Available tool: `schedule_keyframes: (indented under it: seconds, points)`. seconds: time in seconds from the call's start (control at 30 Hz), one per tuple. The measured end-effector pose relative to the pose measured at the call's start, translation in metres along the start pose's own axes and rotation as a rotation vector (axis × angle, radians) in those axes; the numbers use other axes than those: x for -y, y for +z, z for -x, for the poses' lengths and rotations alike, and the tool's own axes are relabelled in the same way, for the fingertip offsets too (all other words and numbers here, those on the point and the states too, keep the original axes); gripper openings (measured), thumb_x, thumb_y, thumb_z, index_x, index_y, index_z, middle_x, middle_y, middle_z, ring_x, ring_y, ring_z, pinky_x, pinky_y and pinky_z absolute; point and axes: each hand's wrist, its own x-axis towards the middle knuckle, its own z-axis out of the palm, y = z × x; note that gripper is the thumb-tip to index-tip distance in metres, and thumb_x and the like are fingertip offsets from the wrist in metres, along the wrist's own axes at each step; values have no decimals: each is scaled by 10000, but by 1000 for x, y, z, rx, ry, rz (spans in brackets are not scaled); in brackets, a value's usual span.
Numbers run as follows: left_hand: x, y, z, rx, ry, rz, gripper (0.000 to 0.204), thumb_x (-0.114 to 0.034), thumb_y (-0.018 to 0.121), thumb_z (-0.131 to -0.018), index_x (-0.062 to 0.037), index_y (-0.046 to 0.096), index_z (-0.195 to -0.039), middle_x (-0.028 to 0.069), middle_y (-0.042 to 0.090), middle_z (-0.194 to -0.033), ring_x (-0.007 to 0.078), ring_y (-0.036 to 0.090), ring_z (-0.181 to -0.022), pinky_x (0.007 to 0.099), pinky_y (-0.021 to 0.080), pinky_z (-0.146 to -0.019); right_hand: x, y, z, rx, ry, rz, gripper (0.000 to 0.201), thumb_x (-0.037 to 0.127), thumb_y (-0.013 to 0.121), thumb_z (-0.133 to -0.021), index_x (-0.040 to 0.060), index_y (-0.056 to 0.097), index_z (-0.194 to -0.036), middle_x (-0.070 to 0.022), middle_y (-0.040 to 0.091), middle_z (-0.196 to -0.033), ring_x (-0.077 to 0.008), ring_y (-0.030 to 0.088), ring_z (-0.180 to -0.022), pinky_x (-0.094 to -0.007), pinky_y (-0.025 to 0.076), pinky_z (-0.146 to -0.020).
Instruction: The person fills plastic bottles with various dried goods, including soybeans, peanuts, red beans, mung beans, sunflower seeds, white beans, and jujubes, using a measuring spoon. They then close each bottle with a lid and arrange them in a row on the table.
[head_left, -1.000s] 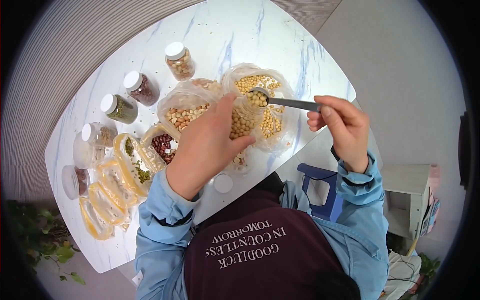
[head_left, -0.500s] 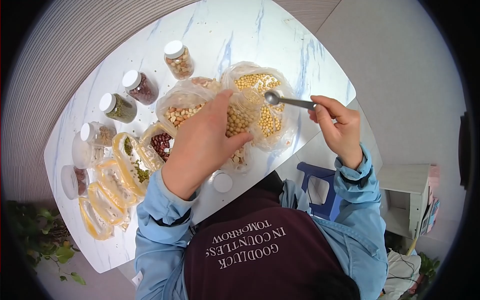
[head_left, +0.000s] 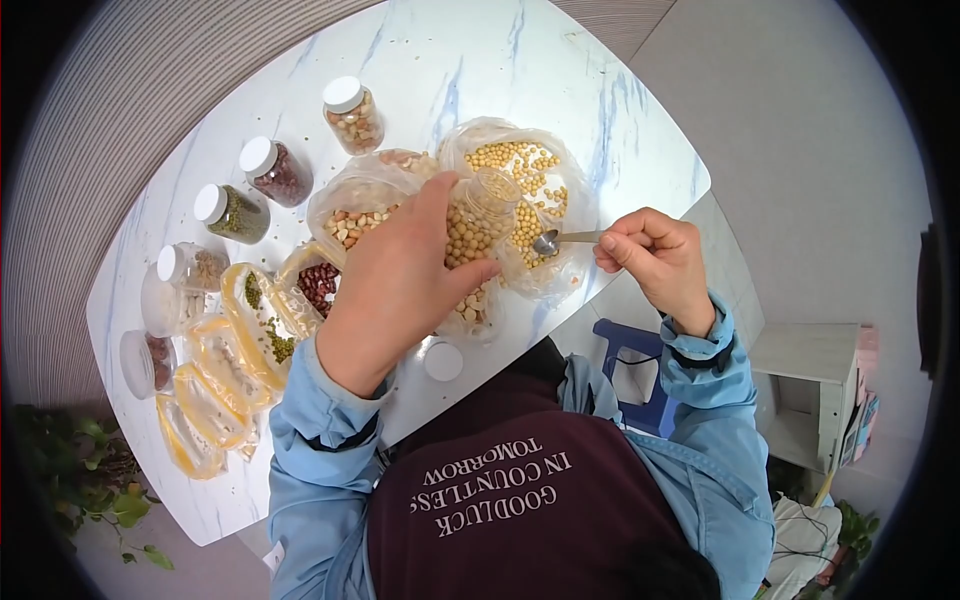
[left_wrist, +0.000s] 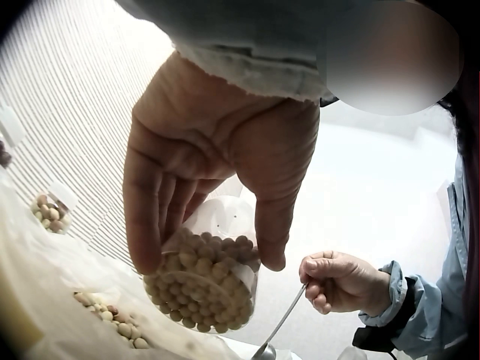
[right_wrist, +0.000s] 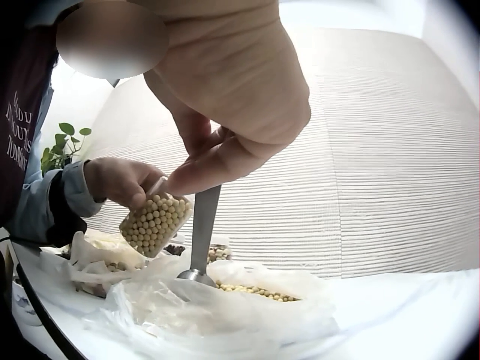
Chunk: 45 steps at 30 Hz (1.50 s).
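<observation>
My left hand [head_left: 392, 268] grips a clear jar [left_wrist: 202, 289] mostly full of round yellow soybeans, fingers on one side and thumb on the other. The jar is tilted, its uncapped mouth toward the right in the head view. Between thumb and fingers, my right hand [head_left: 658, 262] pinches the handle of a metal measuring spoon [head_left: 546, 242]. The spoon's bowl is down at the soybeans in an open plastic bag [head_left: 575, 215]; in the right wrist view the bag's folds [right_wrist: 187, 300] surround it.
Left of the soybean bag lies a bag of peanuts [head_left: 350, 225], then red beans [head_left: 318, 283] and green beans [head_left: 278, 345] in yellow-edged bags. White-capped jars [head_left: 355, 120] of beans and nuts line the far side. A loose white lid [head_left: 443, 362] lies near the table's front edge.
The spoon, heaped with soybeans at the jar's mouth a second ago, was empty half a second ago. My right hand has since lowered it into the bag. My left hand still holds the jar.
</observation>
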Motion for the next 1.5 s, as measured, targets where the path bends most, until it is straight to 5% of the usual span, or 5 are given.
schedule_keyframes:
  seconds: [0.73, 1.03, 1.5]
  points:
    - [0, -1, 0, -2, -12, 1, 714, -224, 812, -680, 3, 467, -1263, 217, 634, -969, 351, 629, -908, 390, 498, -785, -28, 31, -22, -106, -48, 8, 99, 54, 614, -894, -40, 626, -922, -69, 683, -761, -82, 633, -683, -204, 513, -613]
    - [1, -1, 0, -5, 55, -44, 666, -229, 757, -714, 34, 448, -1241, 228, 624, -1029, 376, 624, -915, 416, 507, -756, -34, 9, -28, -91, 437, -276, 251, 84, 485, -959, -42, 561, -1161, -148, 689, -910, -159, 682, -740, -250, 572, -667]
    - [0, 1, 0, 6, 1, -22, 722, -237, 804, -691, 17, 460, -1273, 237, 632, -1004, 363, 627, -933, 390, 497, -807, -39, -11, -24, -202, 304, -468, 238, 52, 445, -964, -56, 557, -1143, -165, 681, -897, -171, 687, -738, -249, 589, -656]
